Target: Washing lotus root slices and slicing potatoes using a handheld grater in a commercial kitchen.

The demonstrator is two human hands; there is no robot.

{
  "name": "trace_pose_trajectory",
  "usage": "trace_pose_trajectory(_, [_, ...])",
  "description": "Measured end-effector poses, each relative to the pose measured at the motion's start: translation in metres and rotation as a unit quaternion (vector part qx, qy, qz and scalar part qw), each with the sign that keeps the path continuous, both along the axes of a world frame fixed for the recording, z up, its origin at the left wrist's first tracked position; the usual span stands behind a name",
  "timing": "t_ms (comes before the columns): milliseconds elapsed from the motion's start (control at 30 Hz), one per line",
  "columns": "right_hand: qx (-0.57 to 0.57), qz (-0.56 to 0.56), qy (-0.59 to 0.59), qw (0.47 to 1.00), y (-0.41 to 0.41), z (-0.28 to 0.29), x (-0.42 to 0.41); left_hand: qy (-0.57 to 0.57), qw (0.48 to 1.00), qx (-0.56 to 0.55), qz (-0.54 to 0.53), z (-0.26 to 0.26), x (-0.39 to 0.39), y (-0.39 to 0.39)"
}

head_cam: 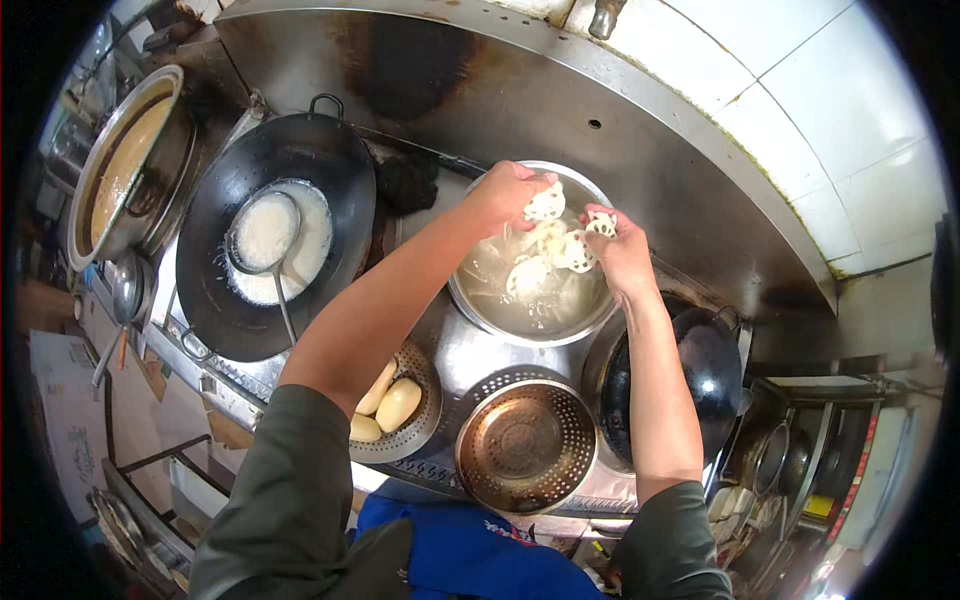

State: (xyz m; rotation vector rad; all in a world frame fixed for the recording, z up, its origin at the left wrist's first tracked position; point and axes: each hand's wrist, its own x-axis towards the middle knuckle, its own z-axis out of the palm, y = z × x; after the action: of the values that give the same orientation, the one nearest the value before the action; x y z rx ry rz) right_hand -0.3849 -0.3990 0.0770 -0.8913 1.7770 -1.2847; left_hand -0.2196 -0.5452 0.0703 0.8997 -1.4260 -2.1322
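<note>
A large metal basin [480, 315] of cloudy water stands before me with lotus root slices [529, 276] in it. Over its far left part, my left hand [511, 196] is closed on lotus root slices [546, 201]. My right hand [619, 244], at the basin's right side, grips more slices [580, 251] between thumb and fingers. Nearer to me lies a perforated metal colander [525, 442] with nothing in it. Left of that, partly hidden by my left arm, another perforated colander [424, 420] holds several peeled root pieces [398, 404].
A black wok [217, 172] with whitish liquid and a ladle [264, 231] in it stands at the left. Beyond it is a deep pot [161, 180] of brown liquid. More woks [705, 375] sit at the right. A steel backsplash [525, 97] rises behind the basin.
</note>
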Motion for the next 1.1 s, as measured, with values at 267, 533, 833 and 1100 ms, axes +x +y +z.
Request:
trace_pose_trajectory(267, [0.078, 0.011, 0.311, 0.947, 0.004, -0.022, 0.002, -0.036, 0.992, -0.087, -0.079, -0.022, -0.001, -0.004])
trace_pose_trajectory(533, [0.264, 0.247, 0.582, 0.729, 0.018, -0.111, 0.033, -0.411, 0.751, -0.495, -0.149, -0.144, -0.001, 0.042])
trace_pose_trajectory(833, [0.286, 0.195, 0.406, 0.846, -0.015, -0.142, 0.023, -0.218, 0.928, -0.286, -0.100, -0.142, 0.016, 0.011])
trace_pose_trajectory(1100, [0.113, -0.013, 0.480, 0.870, -0.022, -0.080, -0.005, -0.282, 0.907, -0.310, -0.030, -0.109, -0.001, -0.033])
